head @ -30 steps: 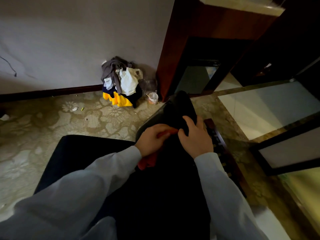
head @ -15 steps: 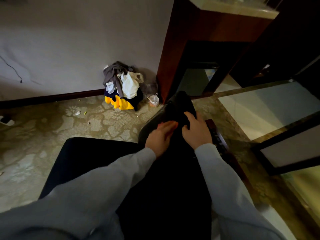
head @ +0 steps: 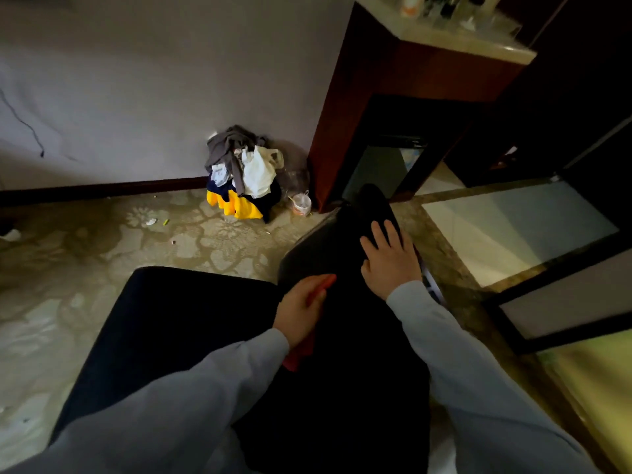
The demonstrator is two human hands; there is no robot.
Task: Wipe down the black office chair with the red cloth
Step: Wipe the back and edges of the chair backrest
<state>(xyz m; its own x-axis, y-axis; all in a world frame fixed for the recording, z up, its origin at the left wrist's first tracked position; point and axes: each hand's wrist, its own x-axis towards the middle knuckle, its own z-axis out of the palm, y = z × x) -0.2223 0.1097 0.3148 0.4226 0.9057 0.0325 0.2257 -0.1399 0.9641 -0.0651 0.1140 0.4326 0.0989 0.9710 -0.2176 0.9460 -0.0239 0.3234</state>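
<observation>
The black office chair (head: 178, 323) fills the lower middle of the head view, its seat to the left and its back running up toward the cabinet. My left hand (head: 301, 307) presses the red cloth (head: 301, 352) against the chair's dark surface; red shows beyond my fingertips and under my wrist. My right hand (head: 388, 265) lies flat on the upper part of the chair, fingers spread, holding nothing. Both arms wear grey sleeves.
A pile of clothes and bags (head: 244, 176) sits against the wall, with a small plastic cup (head: 301, 204) beside it. A red-brown cabinet (head: 393, 97) stands right behind the chair. Small litter lies on the patterned floor (head: 102, 241). Dark-framed glass panels (head: 561, 278) are at right.
My left hand has drawn the red cloth back toward me along the chair. My right hand has opened flat and slid slightly up and right. The view has shifted a little.
</observation>
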